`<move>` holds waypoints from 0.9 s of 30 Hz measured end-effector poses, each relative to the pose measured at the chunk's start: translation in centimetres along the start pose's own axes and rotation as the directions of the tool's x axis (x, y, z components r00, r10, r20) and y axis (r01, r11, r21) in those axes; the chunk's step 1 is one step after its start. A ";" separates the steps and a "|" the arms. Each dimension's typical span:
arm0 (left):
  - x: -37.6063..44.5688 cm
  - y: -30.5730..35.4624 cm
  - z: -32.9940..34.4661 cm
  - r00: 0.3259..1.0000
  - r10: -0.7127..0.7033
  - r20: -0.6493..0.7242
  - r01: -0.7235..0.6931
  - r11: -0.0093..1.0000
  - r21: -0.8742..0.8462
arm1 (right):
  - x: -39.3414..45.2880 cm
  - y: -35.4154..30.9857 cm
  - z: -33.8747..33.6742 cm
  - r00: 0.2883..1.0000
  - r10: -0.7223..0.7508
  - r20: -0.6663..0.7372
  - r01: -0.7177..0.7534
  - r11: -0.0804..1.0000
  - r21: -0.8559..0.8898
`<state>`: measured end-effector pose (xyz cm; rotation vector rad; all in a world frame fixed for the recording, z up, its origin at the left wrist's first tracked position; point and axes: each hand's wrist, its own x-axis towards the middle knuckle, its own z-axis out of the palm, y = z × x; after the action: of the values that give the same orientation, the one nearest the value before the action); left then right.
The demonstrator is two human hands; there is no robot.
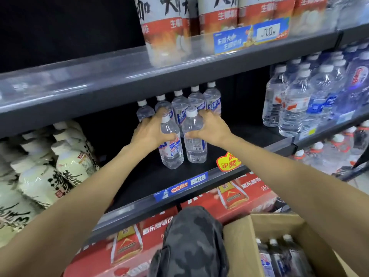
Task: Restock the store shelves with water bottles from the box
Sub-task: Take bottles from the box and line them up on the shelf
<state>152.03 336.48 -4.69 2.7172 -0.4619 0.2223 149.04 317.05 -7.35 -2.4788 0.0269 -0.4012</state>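
Two clear water bottles with white caps stand side by side on the dark middle shelf (199, 172). My left hand (148, 132) grips the shoulder of the left bottle (171, 150). Around the shoulder of the right bottle (194, 144) my right hand (211, 129) is closed. Behind them a row of several matching bottles (196, 100) stands deeper on the same shelf. At the bottom right, the open cardboard box (243, 242) holds more capped bottles (279, 256).
White drink bottles (60, 166) fill the shelf's left part, larger water bottles (299, 100) its right part. The upper shelf (179, 70) hangs low above my hands. Red cartons (235, 194) sit below. A knee in camouflage fabric (191, 240) is beside the box.
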 end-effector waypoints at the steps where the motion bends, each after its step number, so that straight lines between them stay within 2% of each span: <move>1: 0.2 -0.1 -0.1 1.000 0.007 0.007 -0.007 1.000 0.002 | 0.4 0.0 0.3 1.000 0.008 -0.010 -0.008 1.000 -0.013; 4: 0.8 -0.6 -0.1 0.998 0.043 0.038 -0.044 0.999 0.024 | 1.4 -0.1 0.9 0.999 0.043 0.019 -0.042 0.998 -0.041; 7: 1.5 -1.3 -0.3 0.996 0.041 0.081 -0.046 0.998 0.052 | 2.3 0.1 0.8 0.985 0.080 0.151 -0.066 0.993 -0.098; 12: 2.2 -2.5 -1.3 0.976 0.085 0.201 -0.089 0.996 0.011 | 2.7 2.3 -1.0 0.911 0.002 0.413 -0.051 0.993 0.109; 16: 2.4 -2.6 -2.3 0.950 0.104 0.294 -0.101 0.995 -0.024 | 2.6 2.5 0.0 0.941 -0.066 0.331 0.029 0.993 0.116; 20: 2.5 -2.4 -1.8 0.976 0.079 0.201 -0.092 0.994 0.056 | 2.0 2.0 2.1 0.965 -0.118 0.236 0.070 0.977 0.202; 24: 2.7 -2.9 -0.8 0.995 0.004 0.104 -0.025 0.979 0.203 | 2.2 1.2 3.4 0.981 -0.135 0.138 0.107 0.975 0.193; 27: 2.6 -3.1 -0.4 0.998 -0.022 0.057 0.010 0.980 0.200 | 2.7 0.4 4.3 0.986 -0.124 0.116 0.103 0.980 0.171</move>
<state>155.53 338.62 -4.83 2.9296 -0.4558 0.1944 152.91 318.91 -10.06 -2.3428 -0.1937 -0.2822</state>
